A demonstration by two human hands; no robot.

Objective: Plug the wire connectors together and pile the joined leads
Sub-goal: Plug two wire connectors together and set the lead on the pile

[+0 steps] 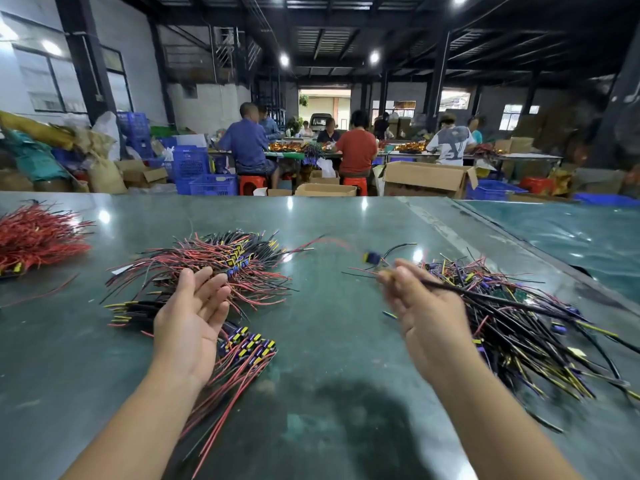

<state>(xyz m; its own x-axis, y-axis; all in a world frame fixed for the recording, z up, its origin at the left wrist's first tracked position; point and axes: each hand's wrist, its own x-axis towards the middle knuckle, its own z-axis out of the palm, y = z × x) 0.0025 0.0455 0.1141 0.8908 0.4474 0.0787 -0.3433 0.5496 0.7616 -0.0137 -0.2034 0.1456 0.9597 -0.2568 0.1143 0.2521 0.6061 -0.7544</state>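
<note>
— How far along was the job?

— Well underway, by the look of it. A fanned pile of joined leads [221, 268] lay ahead of the left hand [188, 327], with a neater row of mated connectors [251, 344] beside its wrist. The loose heap of black leads [519, 323] on the right looked plentiful, so much remained.

— And the hands?

— The left hand was spread, palm up, empty. The right hand [420, 306] pinched a black lead [485, 296], its blue connector [371, 257] blurred above the fingers.

— Room to move?

— A bare strip of green tabletop [329, 323] lay between the piles; its far edge stood well beyond them, and red wires [34, 237] sat far left.
</note>
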